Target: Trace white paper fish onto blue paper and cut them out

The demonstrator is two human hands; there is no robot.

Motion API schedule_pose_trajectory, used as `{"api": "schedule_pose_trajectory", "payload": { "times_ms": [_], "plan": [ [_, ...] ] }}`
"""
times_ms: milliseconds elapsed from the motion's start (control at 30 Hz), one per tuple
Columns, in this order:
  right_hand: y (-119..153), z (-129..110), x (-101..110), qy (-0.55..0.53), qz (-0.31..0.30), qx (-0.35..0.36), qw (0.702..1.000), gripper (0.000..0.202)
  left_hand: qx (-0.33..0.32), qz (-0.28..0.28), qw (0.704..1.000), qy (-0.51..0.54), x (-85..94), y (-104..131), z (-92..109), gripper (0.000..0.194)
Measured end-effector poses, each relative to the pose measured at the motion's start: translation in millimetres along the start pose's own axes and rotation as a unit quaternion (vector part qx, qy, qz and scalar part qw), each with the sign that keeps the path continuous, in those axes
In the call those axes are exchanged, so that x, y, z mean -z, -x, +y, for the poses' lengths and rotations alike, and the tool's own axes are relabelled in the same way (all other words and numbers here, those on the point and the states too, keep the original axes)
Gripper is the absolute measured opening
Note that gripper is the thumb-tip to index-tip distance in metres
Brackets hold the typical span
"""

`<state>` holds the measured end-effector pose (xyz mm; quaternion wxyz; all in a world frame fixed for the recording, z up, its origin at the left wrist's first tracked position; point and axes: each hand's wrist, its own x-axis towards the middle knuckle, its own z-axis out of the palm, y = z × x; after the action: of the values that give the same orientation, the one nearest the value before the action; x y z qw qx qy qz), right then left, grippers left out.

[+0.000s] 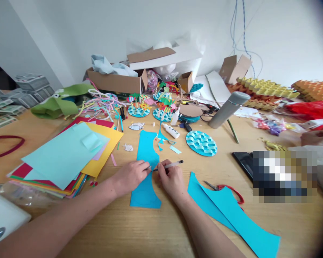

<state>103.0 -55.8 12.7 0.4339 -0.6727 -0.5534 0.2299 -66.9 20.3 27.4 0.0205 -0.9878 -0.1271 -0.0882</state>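
Observation:
A blue paper sheet (pixel 145 143) with curved cut-outs along its right side lies on the table in front of me. My right hand (pixel 172 180) grips a pen (pixel 175 164), its tip low over the sheet's right edge. Resting on the sheet from the left is my left hand (pixel 131 176), fingers pressed together around something small at the fingertips that I cannot make out. Two blue paper offcuts (pixel 250 218) lie to the right, partly covering red-handled scissors (pixel 238 195). Just beyond the sheet are a glue bottle (pixel 171 131) and small blue scraps (pixel 160 145).
Stacked coloured paper (pixel 59 154) lies at the left. A wave-patterned disc (pixel 201 143), a grey flask (pixel 228 109) and a phone (pixel 243 163) are on the right. Paper fish decorations (pixel 140 107) and a cardboard box (pixel 118 80) stand behind. Another person's hand (pixel 316 138) shows at far right.

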Motion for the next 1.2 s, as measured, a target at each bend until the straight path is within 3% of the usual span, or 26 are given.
{"api": "schedule_pose_trajectory", "payload": {
  "times_ms": [1033, 1200],
  "plan": [
    [1.0, 0.0, -1.7, -0.028, -0.013, -0.003, 1.0, 0.037, 0.0, 0.003, 1.0, 0.026, -3.1, -0.9, -0.7, 0.022],
    [4.5, 1.9, -1.2, -0.087, 0.074, -0.004, 0.993, 0.036, 0.024, -0.016, 0.997, 0.07, 0.4, -0.9, 0.3, 0.021]
  ]
}}
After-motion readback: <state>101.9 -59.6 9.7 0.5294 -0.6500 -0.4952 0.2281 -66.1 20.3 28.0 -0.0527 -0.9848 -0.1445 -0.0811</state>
